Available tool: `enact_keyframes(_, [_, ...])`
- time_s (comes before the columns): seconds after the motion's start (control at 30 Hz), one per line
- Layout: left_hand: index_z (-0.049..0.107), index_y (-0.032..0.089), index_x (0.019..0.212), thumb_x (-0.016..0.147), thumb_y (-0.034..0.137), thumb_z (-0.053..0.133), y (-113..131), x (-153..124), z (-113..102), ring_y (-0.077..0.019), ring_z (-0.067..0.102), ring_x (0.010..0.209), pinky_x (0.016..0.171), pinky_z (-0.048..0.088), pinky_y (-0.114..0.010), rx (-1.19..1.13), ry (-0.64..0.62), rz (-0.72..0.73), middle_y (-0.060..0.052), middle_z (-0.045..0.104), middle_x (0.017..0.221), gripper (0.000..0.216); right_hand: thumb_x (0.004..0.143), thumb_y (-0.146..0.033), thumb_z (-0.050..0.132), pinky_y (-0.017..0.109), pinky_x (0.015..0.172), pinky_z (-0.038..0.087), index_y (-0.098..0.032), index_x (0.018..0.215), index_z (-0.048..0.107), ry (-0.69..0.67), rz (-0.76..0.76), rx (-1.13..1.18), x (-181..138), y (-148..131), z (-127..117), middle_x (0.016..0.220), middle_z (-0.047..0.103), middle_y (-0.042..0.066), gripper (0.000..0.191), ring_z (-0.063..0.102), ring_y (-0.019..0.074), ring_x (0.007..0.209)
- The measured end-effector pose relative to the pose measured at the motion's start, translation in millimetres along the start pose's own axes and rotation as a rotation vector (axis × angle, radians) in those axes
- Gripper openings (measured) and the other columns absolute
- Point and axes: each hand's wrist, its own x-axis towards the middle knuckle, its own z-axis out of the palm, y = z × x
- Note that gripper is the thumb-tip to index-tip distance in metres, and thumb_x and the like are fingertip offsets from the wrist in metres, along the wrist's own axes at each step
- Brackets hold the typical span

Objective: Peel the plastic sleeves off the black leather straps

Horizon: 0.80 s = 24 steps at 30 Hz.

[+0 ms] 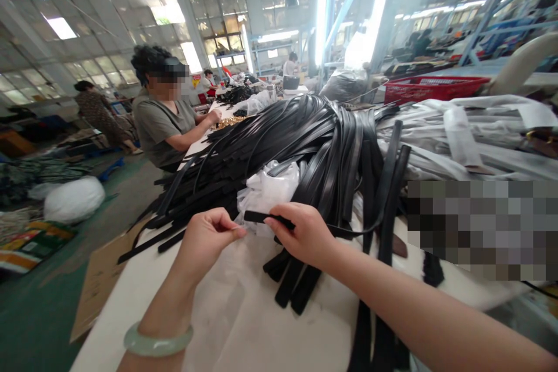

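Note:
My right hand (305, 235) pinches the end of a black belt strap (261, 217) and holds it level just above the white table (244, 325). My left hand (209, 235), with a pale green bangle (157, 343) on its wrist, is closed in a pinch right at the strap's tip, beside a crumpled clear plastic bag (268, 189). What the left fingers grip is too small to make out. Behind both hands lies a big heap of black belt straps (305, 139).
A co-worker in a grey shirt (163, 122) sits at the table's left side farther along. Grey wrapped bundles (471, 133) lie at the right, with a red basket (429, 88) behind. White sacks (74, 199) and cardboard (102, 279) sit on the green floor at the left.

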Motion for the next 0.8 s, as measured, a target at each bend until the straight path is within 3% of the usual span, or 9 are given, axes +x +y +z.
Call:
enact_keyframes(0.23, [0.066, 0.015, 0.062, 0.060, 0.033, 0.075, -0.8, 0.1, -1.7, -0.0115, 0.049, 0.057, 0.056, 0.037, -0.022, -0.019, -0.027, -0.028, 0.002, 0.060, 0.059, 0.020, 0.091, -0.028, 0.051, 0.024, 0.061, 0.037, -0.017, 0.081, 0.061, 0.031, 0.025, -0.013, 1.4, -0.4, -2.0, 0.069, 0.059, 0.002, 0.018, 0.053, 0.0138, 0.063])
enact_keyframes(0.53, [0.069, 0.017, 0.056, 0.062, 0.030, 0.069, 1.0, -0.1, -0.7, -0.0139, 0.053, 0.058, 0.058, 0.040, -0.023, 0.013, -0.044, 0.012, 0.000, 0.063, 0.056, 0.014, 0.091, -0.028, 0.052, 0.024, 0.059, 0.036, -0.017, 0.079, 0.060, 0.032, 0.039, 0.013, 2.4, -1.2, -1.1, 0.067, 0.058, 0.001, 0.018, 0.051, 0.0128, 0.060])
enact_keyframes(0.8, [0.062, 0.017, 0.051, 0.053, 0.025, 0.079, -0.4, -1.2, 3.3, -0.0122, 0.054, 0.055, 0.056, 0.041, -0.022, -0.091, -0.028, -0.057, 0.001, 0.064, 0.055, 0.019, 0.091, -0.028, 0.050, 0.024, 0.059, 0.037, -0.017, 0.080, 0.062, -0.036, -0.025, 0.016, -0.4, -1.9, -3.5, 0.067, 0.058, 0.002, 0.019, 0.053, 0.0136, 0.062])
